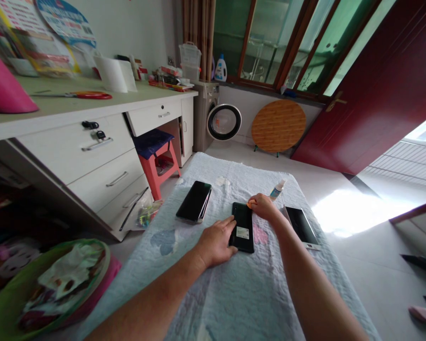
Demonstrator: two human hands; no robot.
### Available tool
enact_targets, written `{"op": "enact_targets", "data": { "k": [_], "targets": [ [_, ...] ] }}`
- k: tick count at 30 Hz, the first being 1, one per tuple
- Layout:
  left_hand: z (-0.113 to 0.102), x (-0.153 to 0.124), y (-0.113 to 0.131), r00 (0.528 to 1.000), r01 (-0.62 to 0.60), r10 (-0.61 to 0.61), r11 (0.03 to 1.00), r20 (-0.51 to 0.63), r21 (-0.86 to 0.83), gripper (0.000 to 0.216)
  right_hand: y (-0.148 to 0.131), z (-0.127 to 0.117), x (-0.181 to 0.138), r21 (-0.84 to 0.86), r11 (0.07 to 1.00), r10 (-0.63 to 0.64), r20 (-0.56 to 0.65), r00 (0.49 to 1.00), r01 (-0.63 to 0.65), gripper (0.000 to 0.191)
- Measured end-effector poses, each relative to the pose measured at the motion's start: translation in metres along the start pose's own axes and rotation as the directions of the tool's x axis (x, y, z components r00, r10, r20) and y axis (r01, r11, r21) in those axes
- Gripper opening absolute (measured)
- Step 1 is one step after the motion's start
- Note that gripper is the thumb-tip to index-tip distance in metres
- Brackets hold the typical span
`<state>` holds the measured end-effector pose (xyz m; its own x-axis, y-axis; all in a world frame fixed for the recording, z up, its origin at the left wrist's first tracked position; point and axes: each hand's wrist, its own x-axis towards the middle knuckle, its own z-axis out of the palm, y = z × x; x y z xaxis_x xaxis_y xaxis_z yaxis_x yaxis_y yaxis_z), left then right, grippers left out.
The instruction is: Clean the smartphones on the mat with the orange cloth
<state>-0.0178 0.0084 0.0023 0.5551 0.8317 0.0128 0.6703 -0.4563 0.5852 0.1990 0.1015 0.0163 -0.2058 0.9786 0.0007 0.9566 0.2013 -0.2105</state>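
Observation:
A black phone (243,226) with a small white sticker lies on a pale blue quilted cloth (234,289). My left hand (217,242) rests against the phone's left edge, fingers stretched along it. My right hand (263,206) is closed in a pinch on a small orange thing (250,204) at the phone's top right corner. A second dark phone (194,201) lies to the left. A third one (301,225) lies to the right of my right forearm.
A small spray bottle (277,190) lies behind my right hand. White desk drawers (92,161) and a red stool (156,161) stand on the left. A green basket (46,284) of wrappers sits at bottom left. A round wooden tabletop (278,125) leans on the far wall.

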Motion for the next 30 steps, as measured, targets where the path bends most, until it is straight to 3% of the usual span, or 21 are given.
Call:
{"op": "enact_targets", "data": {
  "k": [10,23,27,30],
  "targets": [
    [-0.001,0.0,0.0,1.0,-0.03,0.03,0.999,0.002,0.012,0.076,0.0,0.008,-0.023,0.023,0.998,0.063,-0.087,0.994,-0.061,0.028],
    [-0.003,0.001,0.0,0.999,-0.005,0.006,1.0,0.032,-0.015,0.075,-0.012,0.001,-0.054,0.088,0.993,0.083,-0.007,0.997,-0.082,0.023],
    [-0.002,0.001,-0.001,1.0,-0.006,0.006,1.0,0.023,-0.013,0.077,-0.023,0.005,-0.057,0.126,0.992,-0.003,-0.124,0.992,0.018,0.015],
    [-0.001,0.001,-0.002,1.0,-0.015,0.015,1.0,0.012,-0.015,0.078,-0.03,0.012,-0.055,0.176,0.979,-0.082,-0.132,0.988,0.105,0.014]
  ]
}}
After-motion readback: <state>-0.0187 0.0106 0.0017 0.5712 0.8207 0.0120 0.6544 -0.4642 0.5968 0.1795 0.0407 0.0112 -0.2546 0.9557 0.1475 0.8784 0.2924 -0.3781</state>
